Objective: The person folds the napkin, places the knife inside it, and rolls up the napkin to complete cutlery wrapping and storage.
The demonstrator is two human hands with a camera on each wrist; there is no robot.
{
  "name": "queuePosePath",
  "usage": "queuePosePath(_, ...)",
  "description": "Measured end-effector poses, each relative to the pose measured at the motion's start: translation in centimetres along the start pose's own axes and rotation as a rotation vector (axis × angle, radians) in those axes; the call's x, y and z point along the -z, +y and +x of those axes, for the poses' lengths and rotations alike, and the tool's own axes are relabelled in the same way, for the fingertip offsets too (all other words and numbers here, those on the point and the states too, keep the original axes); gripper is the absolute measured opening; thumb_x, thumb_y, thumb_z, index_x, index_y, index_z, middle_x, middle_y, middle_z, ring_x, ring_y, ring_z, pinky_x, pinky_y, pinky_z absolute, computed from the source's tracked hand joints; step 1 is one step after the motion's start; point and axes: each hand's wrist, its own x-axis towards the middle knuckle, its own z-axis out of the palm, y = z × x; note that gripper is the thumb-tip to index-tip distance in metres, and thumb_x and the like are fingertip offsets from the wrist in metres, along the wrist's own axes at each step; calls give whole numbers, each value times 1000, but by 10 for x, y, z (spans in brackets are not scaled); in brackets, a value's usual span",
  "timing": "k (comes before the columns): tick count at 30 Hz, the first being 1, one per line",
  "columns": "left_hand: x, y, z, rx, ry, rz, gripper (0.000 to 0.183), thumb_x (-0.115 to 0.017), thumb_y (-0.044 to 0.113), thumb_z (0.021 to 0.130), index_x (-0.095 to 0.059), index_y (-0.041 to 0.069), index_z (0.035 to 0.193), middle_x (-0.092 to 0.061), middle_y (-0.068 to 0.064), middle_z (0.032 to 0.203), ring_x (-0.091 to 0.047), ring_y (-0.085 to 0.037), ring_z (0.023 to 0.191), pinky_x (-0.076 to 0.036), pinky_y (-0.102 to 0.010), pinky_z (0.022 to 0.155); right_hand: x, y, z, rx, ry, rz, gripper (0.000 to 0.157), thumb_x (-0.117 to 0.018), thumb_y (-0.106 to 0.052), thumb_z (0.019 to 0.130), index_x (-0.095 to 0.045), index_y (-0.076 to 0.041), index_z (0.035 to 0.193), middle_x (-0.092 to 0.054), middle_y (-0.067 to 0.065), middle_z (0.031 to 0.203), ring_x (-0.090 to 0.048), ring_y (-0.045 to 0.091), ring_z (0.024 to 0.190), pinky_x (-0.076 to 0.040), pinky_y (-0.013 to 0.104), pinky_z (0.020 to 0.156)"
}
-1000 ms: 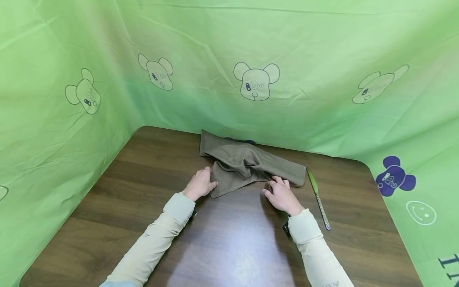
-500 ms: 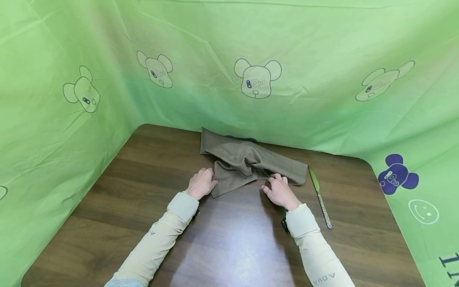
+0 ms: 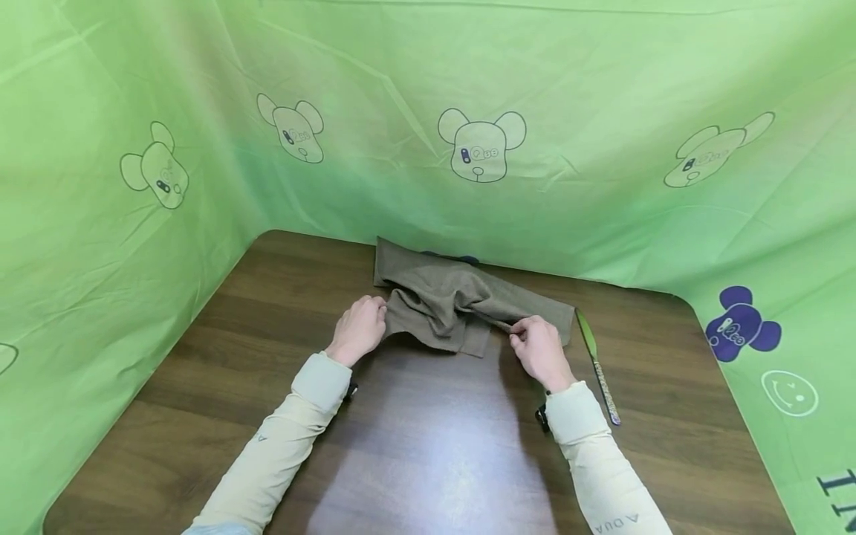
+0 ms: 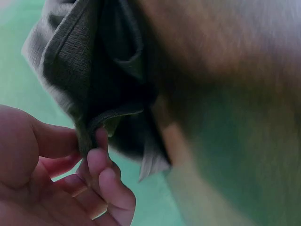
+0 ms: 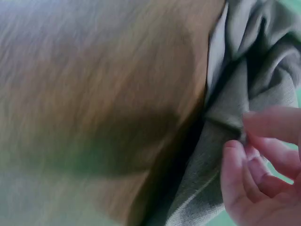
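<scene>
A crumpled grey-brown cloth (image 3: 435,297) lies near the far edge of the table, with loose folds bunched at its middle. My left hand (image 3: 359,327) pinches its near left edge between thumb and fingers; in the left wrist view that edge of the cloth (image 4: 70,61) rises from the grip in dark folds. On the other side, my right hand (image 3: 540,349) pinches a fold along the near right part. The right wrist view shows thumb and fingertips (image 5: 233,150) meeting on the fabric.
A knife (image 3: 598,371) with a green blade and patterned handle lies right of the cloth. The wooden table (image 3: 221,371) has rounded far corners. A green curtain (image 3: 374,148) with printed bear heads hangs behind and at both sides.
Both hands have moved apart, the left to the left and the right to the right. The cloth's near left edge is lifted, and its pointed near corner has drawn back.
</scene>
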Motion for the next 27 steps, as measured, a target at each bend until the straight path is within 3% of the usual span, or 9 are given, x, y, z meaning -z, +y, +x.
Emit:
queuePosePath(5, 25, -15, -5, 12, 50, 22, 28, -47, 24, 93, -70, 9, 99, -66, -11, 100, -64, -33, 94, -48, -55, 80, 16, 8, -4, -14, 17, -7, 13, -59, -7, 82, -66, -5, 93, -66, 13, 89, -62, 29, 84, -47, 44, 75)
queuePosePath(11, 57, -41, -15, 101, 61, 24, 28, -48, 29, 89, -67, 10, 79, -61, -11, 93, -58, -32, 93, -36, -62, 82, 37, 18, -9, -60, 72, -45, 19, -46, -10, 88, -64, -3, 82, -62, 17, 88, -58, 36, 86, -44, 47, 76)
queuePosePath(15, 67, -53, -19, 119, 82, 10, 27, -48, 26, 90, -68, 7, 86, -61, -15, 100, -54, -38, 101, -31, -62, 83, 41, 21, -10, -96, 127, -20, 21, -43, -5, 88, -62, 2, 86, -60, 23, 91, -58, 40, 89, -44, 51, 79)
queuePosePath(19, 61, -58, -22, 107, 37, 31, 26, -51, 21, 90, -66, 4, 103, -56, -22, 115, -44, -45, 112, -24, -64, 87, 34, 15, -17, -69, 75, -51, 18, -52, -7, 89, -61, 6, 100, -55, 29, 105, -51, 46, 99, -42, 54, 84)
queuePosePath(23, 49, -55, -24, 32, -32, 56, 27, -59, 17, 90, -61, 3, 114, -50, -24, 124, -39, -45, 115, -20, -63, 92, 25, -2, -30, 39, 7, -114, 18, -63, -12, 87, -63, 0, 101, -55, 22, 106, -50, 40, 101, -46, 52, 82)
queuePosePath(27, 41, -46, -24, -121, -104, 92, 35, -68, 17, 87, -62, 6, 119, -55, -18, 123, -44, -39, 116, -25, -60, 92, 10, -24, -40, 290, -122, -167, 15, -73, -17, 82, -67, -9, 92, -62, 6, 94, -56, 24, 91, -52, 42, 78)
